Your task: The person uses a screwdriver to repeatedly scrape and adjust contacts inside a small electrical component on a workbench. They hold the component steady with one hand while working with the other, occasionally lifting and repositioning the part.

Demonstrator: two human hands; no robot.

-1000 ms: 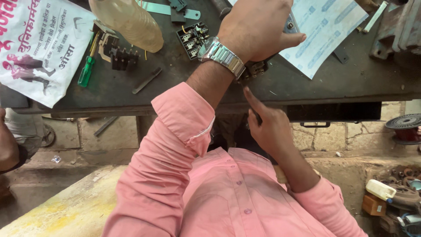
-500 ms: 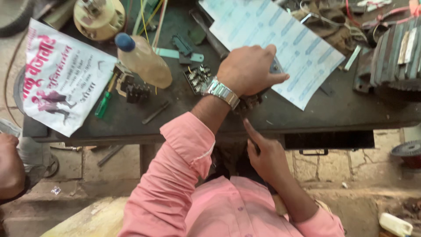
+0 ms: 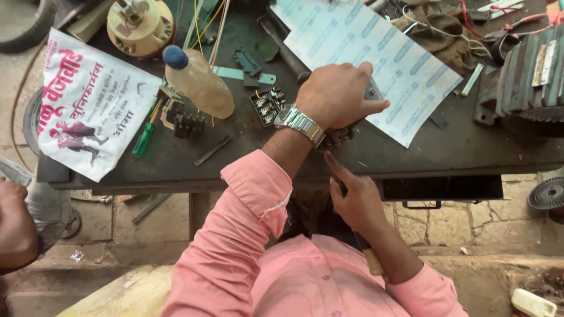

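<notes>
My left hand (image 3: 338,97), with a metal watch on the wrist, presses down on a small dark electrical part (image 3: 339,137) near the front edge of the dark workbench (image 3: 411,158). My right hand (image 3: 358,202) sits just below the bench edge. It grips a thin tool with a wooden handle (image 3: 373,262), and the index finger lies along the shaft, pointing up at the dark part. The tool's tip is hidden behind my fingers. Both sleeves are pink.
On the bench lie a printed white sheet (image 3: 382,53), a plastic bottle with a blue cap (image 3: 197,85), a green screwdriver (image 3: 144,138), a terminal block (image 3: 267,105), a pink-and-white leaflet (image 3: 88,105) and a round yellow part (image 3: 140,26). A ribbed motor housing (image 3: 529,76) stands at right. Another person's hand (image 3: 14,229) is at left.
The view has tilted up, so more of the bench's far side shows. My left hand stays on the dark part, and my right hand has risen slightly toward it.
</notes>
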